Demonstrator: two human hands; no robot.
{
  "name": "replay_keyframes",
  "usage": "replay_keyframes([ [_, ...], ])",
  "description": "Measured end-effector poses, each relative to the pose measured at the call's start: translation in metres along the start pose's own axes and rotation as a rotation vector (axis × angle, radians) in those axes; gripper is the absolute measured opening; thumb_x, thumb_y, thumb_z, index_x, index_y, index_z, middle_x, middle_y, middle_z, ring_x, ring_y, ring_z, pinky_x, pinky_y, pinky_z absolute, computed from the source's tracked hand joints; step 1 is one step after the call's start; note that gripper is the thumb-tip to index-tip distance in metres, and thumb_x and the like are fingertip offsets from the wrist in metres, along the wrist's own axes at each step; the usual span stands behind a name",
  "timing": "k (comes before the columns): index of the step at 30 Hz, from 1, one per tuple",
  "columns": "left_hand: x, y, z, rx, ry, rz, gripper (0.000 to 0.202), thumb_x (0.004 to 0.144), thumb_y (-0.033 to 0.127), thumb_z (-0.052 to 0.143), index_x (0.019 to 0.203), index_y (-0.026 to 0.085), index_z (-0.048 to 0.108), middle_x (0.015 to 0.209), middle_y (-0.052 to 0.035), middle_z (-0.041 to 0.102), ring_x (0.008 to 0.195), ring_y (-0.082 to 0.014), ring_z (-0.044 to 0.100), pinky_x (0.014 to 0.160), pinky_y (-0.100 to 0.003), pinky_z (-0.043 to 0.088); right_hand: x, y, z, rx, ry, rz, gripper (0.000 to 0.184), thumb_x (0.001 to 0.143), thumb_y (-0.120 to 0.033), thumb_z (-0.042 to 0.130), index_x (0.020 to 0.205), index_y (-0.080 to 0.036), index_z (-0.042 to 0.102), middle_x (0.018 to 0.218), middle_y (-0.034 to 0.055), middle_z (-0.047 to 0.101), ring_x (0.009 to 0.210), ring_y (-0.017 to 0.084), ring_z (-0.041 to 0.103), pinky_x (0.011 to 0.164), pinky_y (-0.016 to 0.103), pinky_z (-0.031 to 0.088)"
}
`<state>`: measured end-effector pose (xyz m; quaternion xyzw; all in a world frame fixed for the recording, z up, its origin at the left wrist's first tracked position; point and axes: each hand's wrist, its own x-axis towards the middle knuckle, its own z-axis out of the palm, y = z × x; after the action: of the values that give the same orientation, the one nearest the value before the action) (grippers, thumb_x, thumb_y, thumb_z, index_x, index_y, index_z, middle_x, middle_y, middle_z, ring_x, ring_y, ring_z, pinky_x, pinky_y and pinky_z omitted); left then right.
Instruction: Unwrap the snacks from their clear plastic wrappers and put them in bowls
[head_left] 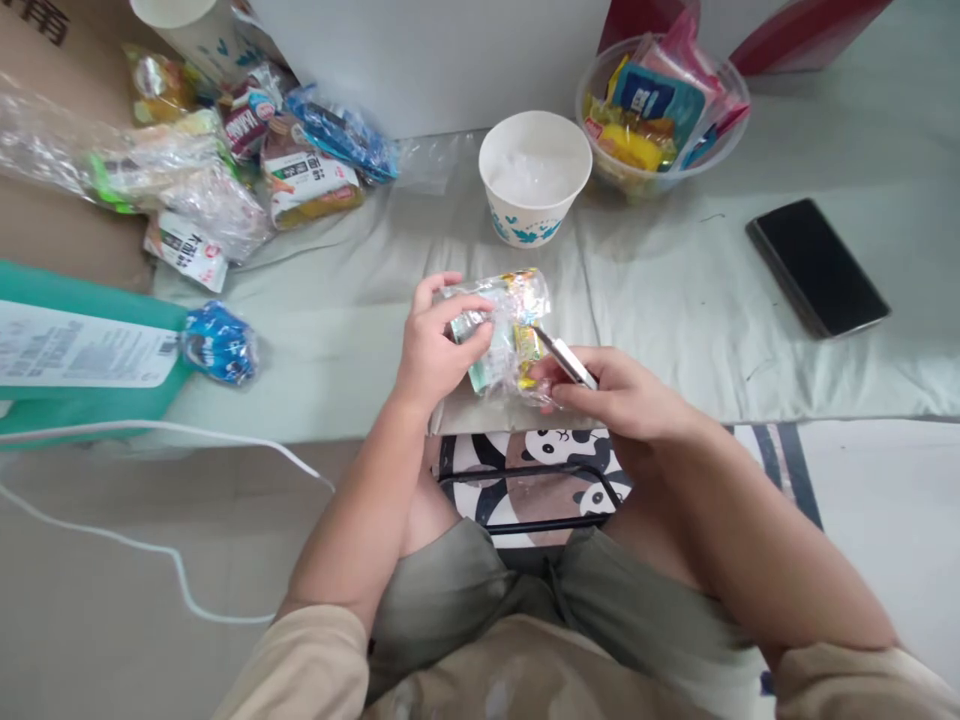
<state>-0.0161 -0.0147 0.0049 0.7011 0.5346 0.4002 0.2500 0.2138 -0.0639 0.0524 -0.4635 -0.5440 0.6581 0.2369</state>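
1 bowl (712, 160) of packets (656, 103), cup (527, 222), left fingers (475, 344) gripping wrapper (532, 295), right fingers (585, 402) gripping knife (571, 363)

A black rectangular phone (821, 265) lies at right. Far right of centre, a clear round plastic bowl (712, 162) holds colourful wrapped packets (651, 98), beside a white paper cup with blue leaf print (526, 222). A crinkled blue plastic-wrapped packet (219, 343) lies left.

L hand (435, 345) is pinching a clear plastic pkt (498, 345) nr the cloth's (690, 350) near edge; R hand (622, 392) is gripping a silver cutter (571, 362), dark tip pointing at it. Paper cup (525, 226) is standing just beyond, snack bowl (739, 135) is sitting far R, phone (821, 265) is lying R, wrapped snacks (311, 185) are lying far L.
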Motion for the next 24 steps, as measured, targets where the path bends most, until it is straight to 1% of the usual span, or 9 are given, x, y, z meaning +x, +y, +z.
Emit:
replay_keyframes([
  [3,-0.003,0.01,0.004,-0.13,-0.068,0.005,0.013,0.084,0.021,0.07,0.095,0.023,0.077,0.11,-0.0045,0.075,0.107,-0.0213,0.069,0.096,-0.036,0.057,0.003,0.002,0.008,0.293,0.077,0.117,0.026,0.076,-0.035,0.074,0.097,-0.019,0.071,0.083,0.0046,0.074,0.055,0.009,0.052,0.045,0.023,0.029],
  [5,-0.004,0.013,0.004,-0.213,-0.111,0.028,0.016,0.091,0.03,0.063,0.098,0.023,0.075,0.101,-0.004,0.076,0.098,-0.0201,0.07,0.091,-0.035,0.057,0.005,0.002,0.011,0.446,0.136,0.168,0.034,0.07,-0.033,0.079,0.101,-0.02,0.073,0.087,0.0065,0.075,0.059,0.011,0.057,0.04,0.022,0.017],
  [8,-0.004,0.012,-0.001,-0.296,-0.182,0.112,0.034,0.093,0.053,0.061,0.107,0.023,0.071,0.107,-0.0062,0.073,0.102,-0.0223,0.068,0.094,-0.038,0.056,0.007,0.002,0.012,0.571,0.202,0.185,0.043,0.063,-0.029,0.083,0.105,-0.022,0.074,0.098,0.0077,0.076,0.08,0.017,0.069,0.038,0.02,0.016],
  [10,-0.005,0.01,-0.004,-0.292,-0.245,0.15,0.05,0.081,0.06,0.074,0.114,0.024,0.067,0.114,-0.0072,0.07,0.106,-0.0241,0.067,0.098,-0.039,0.055,0.008,0.002,0.012,0.596,0.211,0.175,0.046,0.063,-0.029,0.085,0.107,-0.024,0.074,0.107,0.0069,0.076,0.085,0.018,0.07,0.037,0.019,0.018],
  [12,-0.006,0.01,-0.003,-0.226,-0.273,0.156,0.06,0.071,0.053,0.084,0.119,0.024,0.063,0.12,-0.0074,0.067,0.109,-0.0243,0.066,0.1,-0.038,0.054,0.008,0.003,0.012,0.616,0.196,0.153,0.049,0.064,-0.027,0.084,0.112,-0.025,0.072,0.117,0.0062,0.075,0.097,0.02,0.072,0.037,0.018,0.021],
  [15,-0.006,0.011,0.002,-0.126,-0.198,0.128,0.039,0.077,0.036,0.08,0.111,0.024,0.064,0.114,-0.0051,0.068,0.106,-0.0209,0.065,0.099,-0.035,0.054,0.008,0.007,0.014,0.62,0.134,0.105,0.054,0.066,-0.023,0.079,0.118,-0.027,0.066,0.127,0.0067,0.072,0.12,0.025,0.069,0.037,0.016,0.024],
  [18,-0.003,0.009,0.009,-0.135,-0.07,0.101,0.012,0.085,0.029,0.072,0.093,0.023,0.064,0.098,-0.0021,0.07,0.096,-0.018,0.065,0.093,-0.032,0.054,0.006,0.015,0.014,0.473,0.194,0.036,0.046,0.074,-0.03,0.074,0.118,-0.025,0.064,0.123,0.0094,0.073,0.115,0.025,0.071,0.04,0.018,0.029],
  [21,0.0,0.006,0.011,-0.173,0.006,0.067,0.007,0.085,0.022,0.068,0.083,0.023,0.062,0.087,0.0,0.069,0.087,-0.0159,0.064,0.086,-0.031,0.053,0.008,0.023,0.009,0.083,0.548,-0.144,0.032,0.079,-0.033,0.072,0.109,-0.023,0.066,0.109,0.0081,0.074,0.098,0.021,0.072,0.061,0.027,0.052],
  [24,0.0,0.004,0.012,-0.195,-0.041,0.053,0.01,0.083,0.02,0.069,0.078,0.022,0.06,0.082,0.0012,0.068,0.081,-0.0149,0.063,0.08,-0.029,0.053,0.016,0.028,-0.001,-0.221,0.75,-0.31,0.038,0.077,-0.027,0.073,0.114,-0.025,0.066,0.125,0.0081,0.07,0.099,0.02,0.069,0.088,0.038,0.058],
])
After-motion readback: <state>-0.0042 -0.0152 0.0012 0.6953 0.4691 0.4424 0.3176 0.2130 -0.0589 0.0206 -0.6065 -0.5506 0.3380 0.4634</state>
